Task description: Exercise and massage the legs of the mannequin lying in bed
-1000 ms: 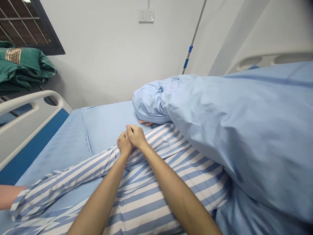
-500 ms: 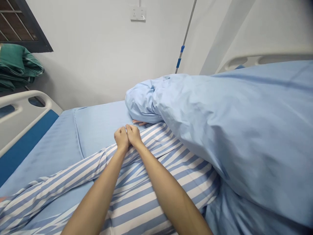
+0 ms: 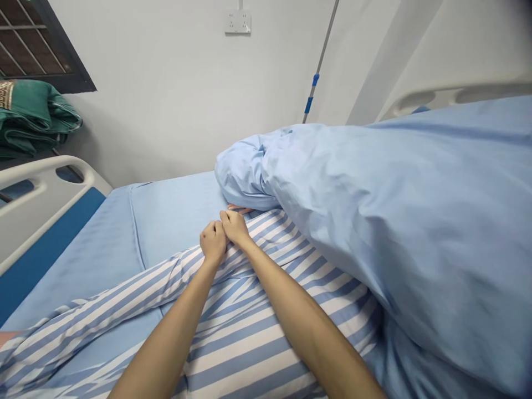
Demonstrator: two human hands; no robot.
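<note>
My left hand (image 3: 213, 240) and my right hand (image 3: 234, 226) are both curled closed, side by side and touching. They rest against the far edge of the striped trouser leg (image 3: 137, 285) of someone or a figure lying on the bed. My fingers face away and down, so whether any cloth is in them is hidden. Just beyond my right hand, fingertips (image 3: 240, 209) of another hand poke out from under the light blue quilt (image 3: 316, 183). That quilt is bunched over the upper part of the lying figure.
A blue sheet (image 3: 178, 202) covers the bed. The footboard (image 3: 25, 205) stands at left, with folded green cloth (image 3: 37, 119) behind it. Another bed-end board (image 3: 432, 102) shows at right. Against the wall rise a metal pole (image 3: 324, 50) and a socket (image 3: 238, 22).
My left hand has dropped slightly lower relative to my right. Both hands appear a little further right, as the whole view has shifted slightly.
</note>
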